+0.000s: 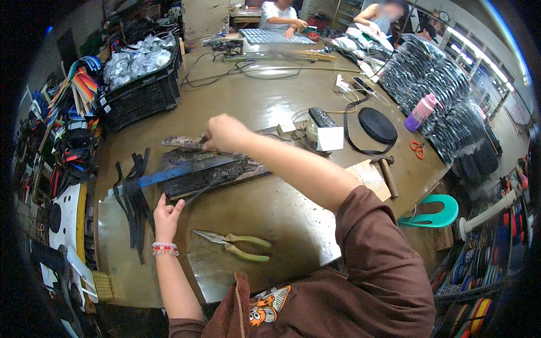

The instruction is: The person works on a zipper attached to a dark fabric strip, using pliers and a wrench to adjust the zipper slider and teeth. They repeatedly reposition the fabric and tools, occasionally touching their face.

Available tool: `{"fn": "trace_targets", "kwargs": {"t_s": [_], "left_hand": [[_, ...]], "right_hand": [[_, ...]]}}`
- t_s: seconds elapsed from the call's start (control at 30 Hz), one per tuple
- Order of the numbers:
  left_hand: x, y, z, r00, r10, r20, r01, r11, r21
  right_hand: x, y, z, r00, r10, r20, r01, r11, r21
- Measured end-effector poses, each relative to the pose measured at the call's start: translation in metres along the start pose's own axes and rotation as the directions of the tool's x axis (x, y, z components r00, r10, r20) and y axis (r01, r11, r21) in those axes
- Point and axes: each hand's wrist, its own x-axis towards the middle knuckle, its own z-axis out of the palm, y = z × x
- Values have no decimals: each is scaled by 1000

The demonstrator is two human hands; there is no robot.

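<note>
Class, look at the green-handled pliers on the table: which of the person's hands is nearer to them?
Left. The left hand lies just left of the pliers, near their tips; the right hand is farther up the table, over the dark board.

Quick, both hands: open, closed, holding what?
Left hand: closed, pinching the end of a black strap.
Right hand: closed around a tool over the dark work block.

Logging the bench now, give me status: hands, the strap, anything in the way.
Left hand pinching black strap end. Right hand gripping a tool on the dark board. Pliers lie near, apart from the strap.
</note>
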Motion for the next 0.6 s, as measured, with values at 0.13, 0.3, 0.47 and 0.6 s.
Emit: {"fn": "trace_targets", "kwargs": {"t_s": [0.13,0.3,0.47,0.6], "left_hand": [[-1,3,-1,1000,-14,10,14,999,32],[-1,1,1,1000,-2,-11,3,997,71],[-1,-5,3,1000,-11,-23,12,999,53],[-1,-8,4,1000,19,-23,-19,999,29]], "right_hand": [[9,50,-14,954,57,-294,-20,992,126],[-29,118,-7,891,451,-41,-315,683,658],[-106,117,8,875,483,-9,-425,777,465],[-155,72,24,916,395,-67,-315,814,488]]}}
